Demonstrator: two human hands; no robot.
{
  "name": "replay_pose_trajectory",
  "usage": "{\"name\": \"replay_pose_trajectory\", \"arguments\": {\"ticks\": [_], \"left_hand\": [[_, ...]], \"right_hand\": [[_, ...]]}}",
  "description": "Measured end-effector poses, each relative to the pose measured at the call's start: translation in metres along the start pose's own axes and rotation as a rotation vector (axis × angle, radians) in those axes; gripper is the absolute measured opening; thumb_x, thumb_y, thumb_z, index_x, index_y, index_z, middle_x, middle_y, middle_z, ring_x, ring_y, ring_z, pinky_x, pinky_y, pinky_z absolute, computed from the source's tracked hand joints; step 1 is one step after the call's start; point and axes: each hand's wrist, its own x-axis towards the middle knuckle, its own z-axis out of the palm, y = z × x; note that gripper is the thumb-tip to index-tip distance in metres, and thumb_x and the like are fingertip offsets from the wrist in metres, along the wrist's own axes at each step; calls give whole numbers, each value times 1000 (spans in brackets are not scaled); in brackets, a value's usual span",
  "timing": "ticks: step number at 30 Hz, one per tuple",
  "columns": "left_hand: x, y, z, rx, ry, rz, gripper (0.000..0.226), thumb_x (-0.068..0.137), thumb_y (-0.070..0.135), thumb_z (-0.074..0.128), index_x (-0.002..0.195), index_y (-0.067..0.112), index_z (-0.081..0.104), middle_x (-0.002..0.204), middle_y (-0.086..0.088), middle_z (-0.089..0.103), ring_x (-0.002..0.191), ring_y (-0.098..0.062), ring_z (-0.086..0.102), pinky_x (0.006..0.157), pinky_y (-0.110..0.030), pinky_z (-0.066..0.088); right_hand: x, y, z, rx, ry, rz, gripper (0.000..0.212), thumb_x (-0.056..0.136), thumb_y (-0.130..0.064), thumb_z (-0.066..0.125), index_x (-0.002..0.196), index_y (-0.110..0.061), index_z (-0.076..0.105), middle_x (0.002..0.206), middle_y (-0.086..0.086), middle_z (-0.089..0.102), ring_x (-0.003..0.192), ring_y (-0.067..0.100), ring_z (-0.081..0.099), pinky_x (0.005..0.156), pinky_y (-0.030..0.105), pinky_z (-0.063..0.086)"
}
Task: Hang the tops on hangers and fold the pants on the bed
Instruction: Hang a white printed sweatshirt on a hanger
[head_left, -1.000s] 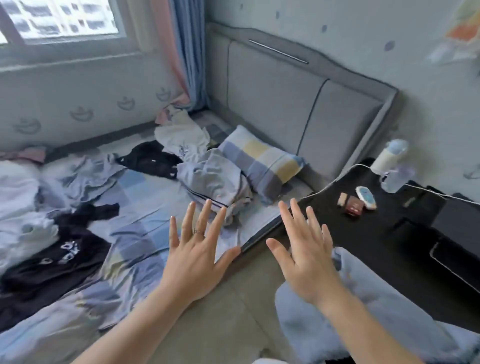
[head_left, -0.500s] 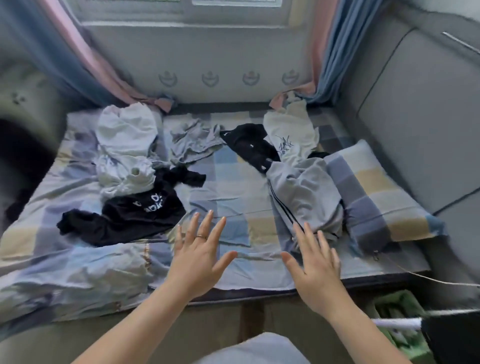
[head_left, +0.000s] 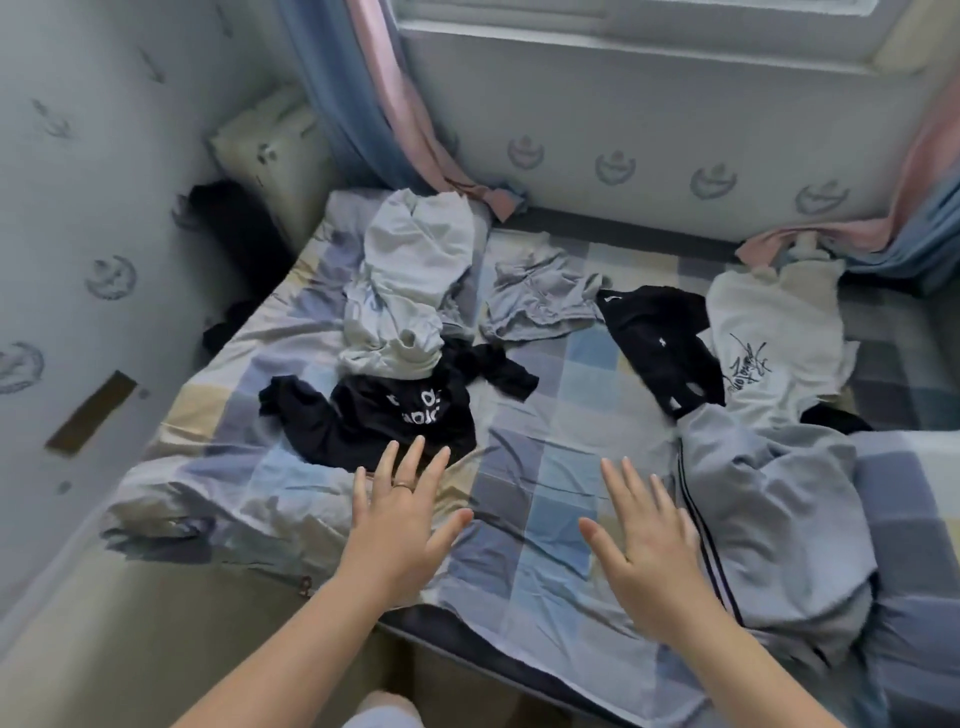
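Crumpled clothes lie scattered over the checked bed sheet (head_left: 540, 447). A black top with white lettering (head_left: 384, 415) lies left of centre, partly under a pale grey garment (head_left: 410, 280). Beyond the middle is a light grey piece (head_left: 540, 299), then a black garment (head_left: 660, 348) and a white top with a black scribble print (head_left: 769, 343). Grey pants with dark side stripes (head_left: 763, 514) lie at the right. My left hand (head_left: 400, 525) and my right hand (head_left: 649, 540) hover above the sheet's near part, fingers spread, holding nothing. No hanger is in view.
A checked pillow (head_left: 914, 545) lies at the right edge. Pink and blue curtains (head_left: 384, 98) hang at the far corners below the window. The wall (head_left: 67, 249) runs close along the bed's left side, with a dark bundle (head_left: 234, 239) in the corner.
The view has swung left from the headboard and nightstand to the whole bed. Both hands stay raised and spread, now over the sheet's near edge.
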Motion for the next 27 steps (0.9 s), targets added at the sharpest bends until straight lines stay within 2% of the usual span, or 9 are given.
{"name": "replay_pose_trajectory", "arguments": {"ticks": [5,8,11,15,23,27], "left_hand": [[51,-52,-22,-64,33,-45,75,94,72,21,159,42,2,167,11,-10,151,-15,-21,121,-51,-11],[93,-99,-36,-96,51,-51,73,96,69,27,159,41,3,168,10,-7,152,-15,-20,121,-52,-10],[135,-160,-44,-94,-8,-62,72,97,67,29,159,40,4,168,8,-5,152,-16,-18,122,-51,-8],[192,-241,-37,-102,-101,-90,71,98,65,31,159,37,9,169,6,0,154,-18,-12,123,-51,-3],[341,-361,47,-129,-203,-127,70,98,65,35,158,36,14,168,3,9,154,-23,1,123,-49,7],[437,-408,109,-213,-168,-147,72,96,65,40,157,35,16,167,2,15,152,-27,10,121,-50,16]], "right_hand": [[56,-51,15,-41,-19,-28,68,95,-70,20,150,-54,-16,164,-22,-16,152,11,-18,122,47,-4],[100,-98,31,-35,-13,-43,67,94,-70,21,147,-56,-18,165,-21,-15,153,12,-16,122,47,-4],[150,-148,53,-41,-29,-23,69,97,-67,26,155,-49,-7,166,-19,-11,154,12,-12,122,47,0],[216,-199,96,-82,-89,34,70,100,-64,30,157,-46,-6,167,-17,-9,154,15,-9,123,46,4],[398,-246,196,-216,-136,1,73,99,-60,38,157,-44,-3,168,-13,0,155,16,1,121,45,9],[513,-248,253,-301,-75,-50,79,96,-59,47,157,-44,-1,168,-11,1,155,19,-1,121,55,14]]}}
